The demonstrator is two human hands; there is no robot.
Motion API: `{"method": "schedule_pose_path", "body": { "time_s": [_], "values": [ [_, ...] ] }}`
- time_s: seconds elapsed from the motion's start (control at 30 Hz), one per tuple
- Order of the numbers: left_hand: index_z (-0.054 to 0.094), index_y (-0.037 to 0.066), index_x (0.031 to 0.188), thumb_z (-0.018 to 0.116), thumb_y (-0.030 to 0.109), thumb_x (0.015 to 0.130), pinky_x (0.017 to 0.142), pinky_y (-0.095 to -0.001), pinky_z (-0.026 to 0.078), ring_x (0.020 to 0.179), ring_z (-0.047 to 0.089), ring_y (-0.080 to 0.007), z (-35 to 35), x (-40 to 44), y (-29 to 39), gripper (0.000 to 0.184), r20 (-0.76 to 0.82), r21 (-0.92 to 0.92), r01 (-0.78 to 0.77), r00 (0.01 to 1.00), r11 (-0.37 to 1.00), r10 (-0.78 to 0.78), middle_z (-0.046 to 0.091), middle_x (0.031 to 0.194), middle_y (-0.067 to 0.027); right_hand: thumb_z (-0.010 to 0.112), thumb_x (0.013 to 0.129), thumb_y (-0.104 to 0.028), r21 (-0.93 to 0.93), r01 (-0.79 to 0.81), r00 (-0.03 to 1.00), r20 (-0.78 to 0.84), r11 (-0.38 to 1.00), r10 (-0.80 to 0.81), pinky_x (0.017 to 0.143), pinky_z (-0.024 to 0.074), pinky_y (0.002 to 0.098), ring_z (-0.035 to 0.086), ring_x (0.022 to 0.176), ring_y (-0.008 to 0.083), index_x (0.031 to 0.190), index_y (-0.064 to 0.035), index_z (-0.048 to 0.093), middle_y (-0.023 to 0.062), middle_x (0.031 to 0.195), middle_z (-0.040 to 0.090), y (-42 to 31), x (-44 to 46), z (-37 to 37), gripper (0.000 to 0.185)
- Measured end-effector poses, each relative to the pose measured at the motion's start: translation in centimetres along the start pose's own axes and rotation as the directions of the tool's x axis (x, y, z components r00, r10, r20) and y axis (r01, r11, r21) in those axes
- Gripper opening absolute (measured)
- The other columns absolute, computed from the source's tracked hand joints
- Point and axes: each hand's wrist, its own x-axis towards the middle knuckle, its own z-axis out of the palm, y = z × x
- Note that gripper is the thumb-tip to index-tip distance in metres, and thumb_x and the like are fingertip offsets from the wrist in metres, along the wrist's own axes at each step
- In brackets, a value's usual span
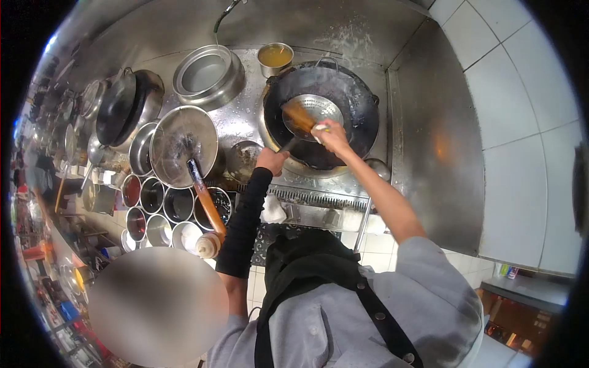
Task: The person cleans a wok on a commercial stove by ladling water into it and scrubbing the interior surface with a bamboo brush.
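A large black wok sits on the steel range. Inside it rests a perforated metal strainer ladle, tilted toward me. My left hand, below a black sleeve, is closed around the strainer's dark handle at the wok's near left rim. My right hand is closed over the near side of the wok and grips a brown brush. The brush's bristle end is smeared by motion and lies over the strainer's bowl. Something small and white shows at my right fingers.
Left of the wok stand a lidless steel pot and a large strainer with a wooden handle above several seasoning tins. A pot of yellow liquid is behind. A ladle lies right. A steel wall bounds the right side.
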Motion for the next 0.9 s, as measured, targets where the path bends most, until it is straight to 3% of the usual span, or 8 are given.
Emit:
{"method": "schedule_pose_path", "body": {
  "time_s": [0.1,0.2,0.27,0.4,0.6,0.73,0.8,0.9],
  "values": [
    [0.057,-0.003,0.065,0.078,0.026,0.091,0.038,-0.0372,0.039,0.041,0.053,-0.0181,-0.3,-1.0,-0.5,0.044,-0.052,0.025,-0.01,0.999,1.0,0.011,0.055,0.055,-0.0074,0.087,0.074,-0.04,0.002,-0.048,0.946,0.322,0.999,0.045,0.084,0.0576,0.0369,0.073,0.088,0.0241,0.111,-0.0125,0.077,0.0133,0.097,0.077,0.4,-0.7,-6.7,0.048],
    [0.057,-0.004,0.066,0.077,0.024,0.09,0.038,-0.0369,0.039,0.041,0.053,-0.0181,-1.3,-2.7,0.8,0.043,-0.054,0.075,-0.029,0.998,0.997,0.033,0.054,0.056,-0.0069,0.074,0.084,-0.029,-0.689,0.338,0.931,0.145,0.641,-0.335,0.08,0.0601,0.0488,0.074,0.087,0.0371,0.128,-0.0154,0.07,0.0215,0.101,0.073,0.9,0.5,-13.1,0.046],
    [0.058,-0.004,0.067,0.077,0.024,0.09,0.038,-0.0369,0.038,0.04,0.052,-0.0176,0.7,0.6,-2.4,0.041,-0.046,0.138,-0.052,0.997,0.989,0.059,0.053,0.055,-0.0062,0.066,0.091,-0.029,-0.806,0.193,0.882,-0.107,0.56,-0.459,0.067,0.0612,0.0481,0.073,0.076,0.0395,0.137,-0.0158,0.063,0.0252,0.098,0.07,0.4,-0.2,-10.8,0.048],
    [0.057,-0.003,0.068,0.076,0.02,0.091,0.038,-0.0367,0.035,0.041,0.048,-0.0158,1.1,0.4,-2.6,0.037,0.001,0.041,-0.142,0.99,0.989,0.142,0.051,0.055,-0.0046,0.065,0.093,-0.034,-0.495,0.127,0.888,-0.329,0.859,-0.321,0.066,0.0599,0.0509,0.073,0.076,0.0423,0.132,-0.0125,0.063,0.0266,0.093,0.07,-2.5,-0.5,-5.8,0.045],
    [0.064,-0.007,0.073,0.077,0.026,0.089,0.044,-0.0399,0.044,0.045,0.057,-0.0225,0.6,-0.9,-1.2,0.038,-0.087,0.028,-0.044,0.995,0.999,0.046,0.059,0.06,-0.0109,0.081,0.079,-0.037,0.15,-0.17,0.968,0.213,0.974,0.136,0.081,0.0582,0.0441,0.073,0.098,0.0311,0.117,-0.0118,0.074,0.0193,0.103,0.075,-2.6,-3.8,-3.3,0.045],
    [0.068,-0.01,0.079,0.08,0.032,0.084,0.066,-0.0484,0.055,0.069,0.071,-0.0398,0.5,-4.0,-0.6,0.044,-0.262,0.355,-0.173,0.925,0.919,0.275,0.069,0.075,-0.0271,0.08,0.082,-0.031,-0.529,0.304,0.953,0.182,0.792,-0.244,0.072,0.0586,0.0468,0.073,0.083,0.0386,0.117,-0.0152,0.073,0.0173,0.095,0.074,0.5,-2.0,-14.2,0.039],
    [0.068,-0.009,0.085,0.078,0.032,0.084,0.078,-0.0547,0.055,0.088,0.069,-0.05,0.7,-6.0,1.3,0.042,-0.25,0.482,-0.258,0.875,0.837,0.414,0.069,0.084,-0.0329,0.079,0.081,-0.028,-0.77,0.17,0.932,-0.077,0.615,-0.354,0.082,0.058,0.0499,0.071,0.093,0.0439,0.122,-0.0155,0.073,0.0229,0.105,0.073,0.8,-1.7,-14.4,0.043],
    [0.062,-0.005,0.09,0.07,0.024,0.09,0.074,-0.055,0.057,0.08,0.069,-0.048,0.7,-11.1,2.7,0.03,-0.308,0.582,-0.285,0.79,0.761,0.531,0.068,0.08,-0.0301,0.078,0.082,-0.027,-0.545,0.145,0.948,-0.162,0.826,-0.274,0.085,0.058,0.0495,0.071,0.093,0.045,0.125,-0.0158,0.07,0.0227,0.101,0.074,-5.8,-6.4,-16.8,0.045]
  ]
}}
